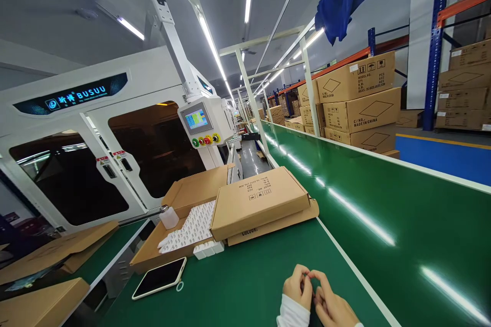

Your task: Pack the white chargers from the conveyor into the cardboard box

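Note:
At the lower edge of the view, my left hand (298, 285) and my right hand (333, 302) meet over the green work table (245, 286). Fingers on both sides are curled in a pinch, tips touching; whatever they hold, if anything, is hidden. To their left lie a smartphone (160, 278) in a pale case with a ring, and a short row of small white blocks (208, 249). Behind these, an open carton (148, 253) contains many white pieces (194, 225) and a small bottle (169, 217). A closed flat carton (261, 204) rests beside it.
A green conveyor belt (383, 199) runs along the right. At left stands a white machine (153, 97) with a control panel (197, 120). More cardboard (46, 301) lies on the near left. Stacked cartons (356, 107) and a blue cloth (341, 5) are beyond the belt.

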{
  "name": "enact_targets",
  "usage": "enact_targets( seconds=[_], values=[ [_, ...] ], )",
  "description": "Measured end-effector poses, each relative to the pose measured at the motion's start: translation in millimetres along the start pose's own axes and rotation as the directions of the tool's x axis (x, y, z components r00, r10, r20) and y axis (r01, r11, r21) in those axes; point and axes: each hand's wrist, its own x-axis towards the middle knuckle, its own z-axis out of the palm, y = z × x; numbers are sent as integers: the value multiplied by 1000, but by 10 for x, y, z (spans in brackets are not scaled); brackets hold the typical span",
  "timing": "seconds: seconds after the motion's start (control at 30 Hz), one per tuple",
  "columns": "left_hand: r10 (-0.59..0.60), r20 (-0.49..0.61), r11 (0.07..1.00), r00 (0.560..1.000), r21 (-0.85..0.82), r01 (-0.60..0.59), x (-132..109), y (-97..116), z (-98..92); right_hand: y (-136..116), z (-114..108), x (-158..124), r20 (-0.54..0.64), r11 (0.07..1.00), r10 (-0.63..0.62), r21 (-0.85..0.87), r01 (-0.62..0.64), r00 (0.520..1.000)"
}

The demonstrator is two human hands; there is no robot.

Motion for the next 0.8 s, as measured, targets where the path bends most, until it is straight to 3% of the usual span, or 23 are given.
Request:
enact_targets(
  seconds=[0.8],
  values=[
    [-24,21,1000,999,-11,24,4,100,-55,-17,-39,-3,0,999,-18,-49,18,1000]
  ],
)
